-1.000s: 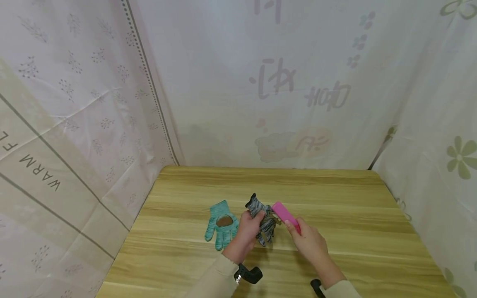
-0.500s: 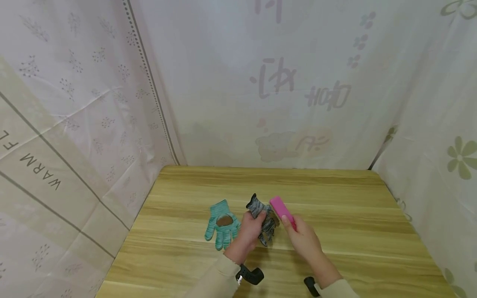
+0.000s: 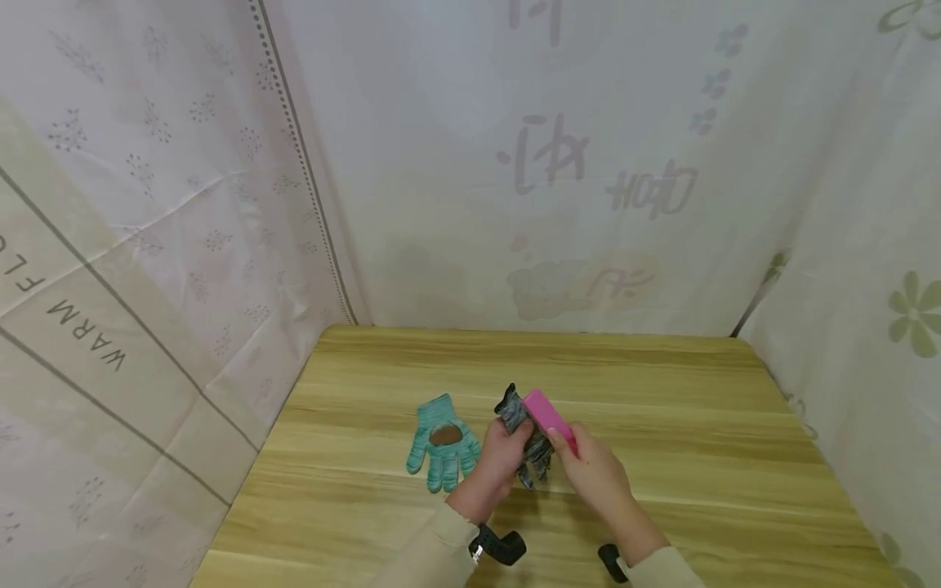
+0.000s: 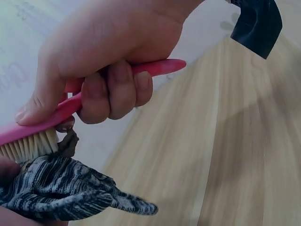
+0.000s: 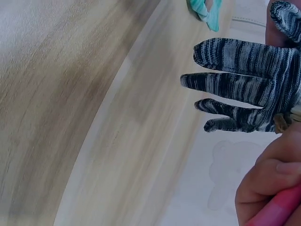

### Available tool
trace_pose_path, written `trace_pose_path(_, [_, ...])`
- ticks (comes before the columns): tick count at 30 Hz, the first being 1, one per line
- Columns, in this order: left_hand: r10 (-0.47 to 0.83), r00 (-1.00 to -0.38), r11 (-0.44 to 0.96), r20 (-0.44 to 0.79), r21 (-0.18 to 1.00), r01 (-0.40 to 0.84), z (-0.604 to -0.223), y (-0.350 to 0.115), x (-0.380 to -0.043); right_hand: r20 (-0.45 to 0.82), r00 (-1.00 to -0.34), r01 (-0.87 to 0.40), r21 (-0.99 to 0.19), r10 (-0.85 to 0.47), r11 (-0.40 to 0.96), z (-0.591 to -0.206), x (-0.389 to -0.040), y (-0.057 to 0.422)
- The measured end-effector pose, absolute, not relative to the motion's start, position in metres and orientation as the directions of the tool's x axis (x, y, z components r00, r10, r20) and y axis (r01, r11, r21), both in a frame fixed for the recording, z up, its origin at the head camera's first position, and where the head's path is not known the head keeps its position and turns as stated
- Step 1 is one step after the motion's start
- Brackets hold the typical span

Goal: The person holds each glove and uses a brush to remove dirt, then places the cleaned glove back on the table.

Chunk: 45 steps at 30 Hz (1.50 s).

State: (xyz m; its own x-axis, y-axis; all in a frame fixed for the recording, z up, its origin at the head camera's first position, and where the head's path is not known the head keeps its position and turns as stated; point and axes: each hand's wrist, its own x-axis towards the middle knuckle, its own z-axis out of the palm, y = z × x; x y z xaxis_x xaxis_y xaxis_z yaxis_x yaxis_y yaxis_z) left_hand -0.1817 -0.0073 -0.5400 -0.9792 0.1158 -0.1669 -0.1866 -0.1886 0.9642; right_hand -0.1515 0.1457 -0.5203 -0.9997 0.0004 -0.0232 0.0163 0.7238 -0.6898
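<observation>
My left hand (image 3: 501,457) grips a black-and-grey knit glove (image 3: 514,412), its thumb lying across the fabric. The glove's striped fingers (image 5: 235,87) stick out loose in the right wrist view. My right hand (image 3: 597,474) holds a pink brush (image 3: 546,414) by its handle, thumb on its back. In the left wrist view the pale bristles (image 4: 33,147) press down onto the knit, beside a small brown scrap (image 4: 69,142) at the glove's edge. To the left on the table lies a teal glove (image 3: 436,464) with a brown patch (image 3: 445,435) on it.
A wood-grain table (image 3: 662,408) carries everything, its back edge running along a pale printed curtain (image 3: 441,204). More printed curtain hangs at both sides. Black straps with camera mounts (image 3: 500,545) sit at the wrists.
The brush has shifted left, from the glove's right side onto the fabric, with my right hand moving along. My left hand keeps hold of the striped glove; the teal glove lies as before.
</observation>
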Motion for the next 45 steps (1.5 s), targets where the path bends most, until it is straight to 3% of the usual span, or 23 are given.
trace_pose_path(11, [0.097,-0.968,-0.238,-0.231,0.939,-0.248,-0.5344,-0.013,-0.1779,-0.022,-1.0,-0.001,-0.651,-0.021,0.759,-0.5195,-0.1513,0.1455])
trace_pose_path(45, [0.076,-0.97,-0.249,-0.23,0.938,-0.242,-0.536,-0.0116,-0.1783,-0.038,-0.999,0.024,-0.65,-0.001,0.759,-0.5252,-0.1491,0.1538])
